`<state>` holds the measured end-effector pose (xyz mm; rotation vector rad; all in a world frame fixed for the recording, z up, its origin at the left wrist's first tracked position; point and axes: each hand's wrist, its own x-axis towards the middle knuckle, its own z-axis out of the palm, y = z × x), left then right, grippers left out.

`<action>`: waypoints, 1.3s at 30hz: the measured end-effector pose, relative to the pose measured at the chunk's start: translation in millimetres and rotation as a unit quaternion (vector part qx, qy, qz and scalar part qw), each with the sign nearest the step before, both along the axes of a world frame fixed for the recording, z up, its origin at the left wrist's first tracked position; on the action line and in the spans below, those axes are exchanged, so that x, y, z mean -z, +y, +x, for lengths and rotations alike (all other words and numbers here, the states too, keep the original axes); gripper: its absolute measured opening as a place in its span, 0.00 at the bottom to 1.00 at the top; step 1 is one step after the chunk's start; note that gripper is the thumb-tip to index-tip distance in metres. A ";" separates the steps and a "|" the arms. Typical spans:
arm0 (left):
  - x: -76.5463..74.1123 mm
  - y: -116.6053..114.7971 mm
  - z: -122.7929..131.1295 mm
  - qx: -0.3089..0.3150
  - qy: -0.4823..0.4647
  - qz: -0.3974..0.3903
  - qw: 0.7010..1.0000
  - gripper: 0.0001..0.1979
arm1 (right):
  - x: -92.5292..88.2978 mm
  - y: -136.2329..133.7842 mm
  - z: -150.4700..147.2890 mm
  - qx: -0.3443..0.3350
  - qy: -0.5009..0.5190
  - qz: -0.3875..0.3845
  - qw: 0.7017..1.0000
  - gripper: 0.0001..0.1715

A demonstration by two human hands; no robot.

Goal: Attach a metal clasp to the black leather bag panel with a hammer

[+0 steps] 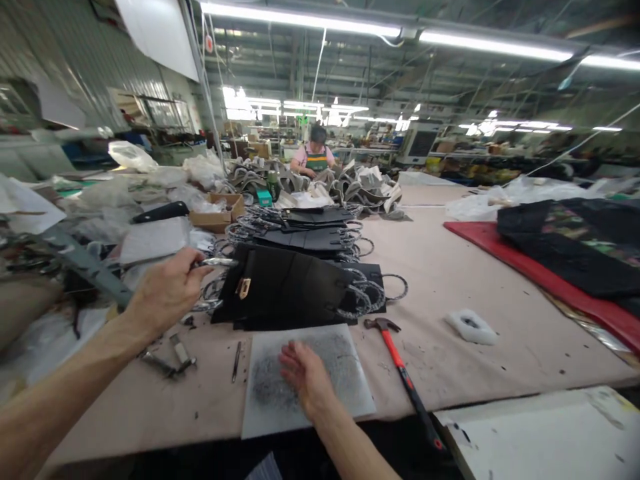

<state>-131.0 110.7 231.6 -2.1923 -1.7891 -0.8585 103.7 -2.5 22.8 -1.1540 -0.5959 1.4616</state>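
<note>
My left hand [175, 283] is closed round a wrapped bag handle [220, 263] at the left end of a black bag panel [290, 287]. The panel lies on a stack of similar ones and carries a gold-coloured clasp [244, 288]; wrapped handles [363, 297] loop out at its right end. Over a scuffed white board [350, 387], my right hand [306, 377] has its fingers stretched out and holds nothing. A claw hammer [400, 367] with a red and black handle lies to the right of the board. On its left is a thin, pen-like tool [237, 361].
More black panels [305, 237] are stacked behind. Metal tools [170, 357] lie at the left, near a cardboard box [217, 212]. To the right are a white block [471, 327] and a red board [500, 250] under dark fabric. A co-worker [315, 157] sits behind grey pieces [365, 187].
</note>
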 end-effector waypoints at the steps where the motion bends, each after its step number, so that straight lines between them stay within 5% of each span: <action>1: -3.4 -13.0 1.2 0.008 -0.012 0.005 1.000 0.07 | -7.2 8.3 -3.5 -0.005 0.078 -0.008 0.997 0.28; 4: 7.3 -53.1 -5.1 0.008 -0.085 0.039 0.996 0.08 | -32.7 35.1 5.4 0.023 0.165 0.052 0.985 0.30; 8: 58.2 -92.4 -15.7 -0.030 -0.274 0.034 0.961 0.14 | -76.5 68.3 42.6 0.053 0.075 0.174 0.980 0.31; 13: 141.1 -107.2 21.6 -0.059 -0.666 -0.066 0.741 0.17 | -109.8 91.4 60.2 0.063 -0.051 0.244 0.966 0.32; 16: 180.3 -118.8 62.5 -0.105 -0.717 -0.110 0.680 0.12 | -89.4 84.9 55.5 0.071 -0.242 0.234 0.939 0.36; 20: 217.3 -147.1 98.7 -0.138 -0.714 -0.308 0.614 0.06 | -30.5 51.7 58.4 0.043 -0.541 0.155 0.825 0.32; 22: 230.1 -161.2 103.9 -0.135 -0.693 -0.409 0.578 0.08 | -4.1 34.0 62.4 0.006 -0.593 0.125 0.795 0.31; 26: 243.3 -174.2 98.3 -0.100 -0.616 -0.478 0.618 0.11 | 23.4 12.4 62.6 -0.082 -0.621 0.130 0.768 0.34; 30: 241.1 -166.9 86.3 -0.050 -0.385 -0.545 0.743 0.14 | 31.2 6.9 55.7 -0.156 -0.699 0.154 0.680 0.31; 34: 227.8 -160.3 77.4 -0.003 -0.105 -0.492 0.864 0.18 | 37.9 6.4 54.3 -0.169 -0.735 0.162 0.637 0.30; 39: 218.3 -163.7 79.2 0.037 -0.021 -0.469 0.882 0.21 | 47.6 4.8 59.3 -0.169 -0.755 0.170 0.610 0.29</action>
